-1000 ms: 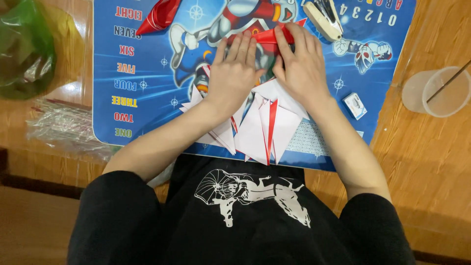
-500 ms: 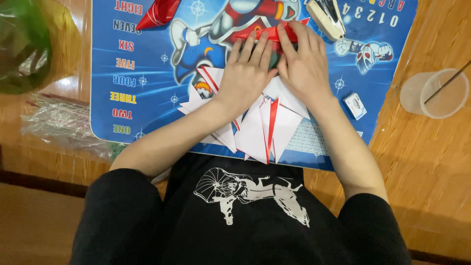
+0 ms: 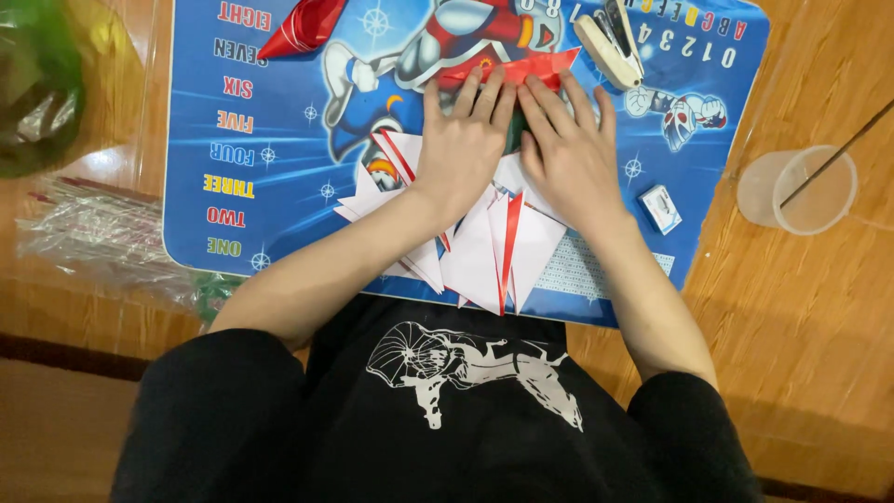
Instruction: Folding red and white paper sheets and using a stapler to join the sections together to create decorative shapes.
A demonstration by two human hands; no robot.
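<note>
My left hand and my right hand lie side by side, palms down, on a blue printed mat. Their fingertips press a red paper piece flat against the mat. Under my wrists spreads a pile of white folded paper triangles with red edges. A finished red paper cone rests at the mat's far left. A cream stapler sits just beyond my right fingers.
A small box of staples lies on the mat to the right. A clear plastic cup with a thin stick stands on the wooden table at right. At left are a green bag and a clear packet of sticks.
Both hands stay pressed on the red paper, fingers shifting slightly along it. The view has drifted a little.
</note>
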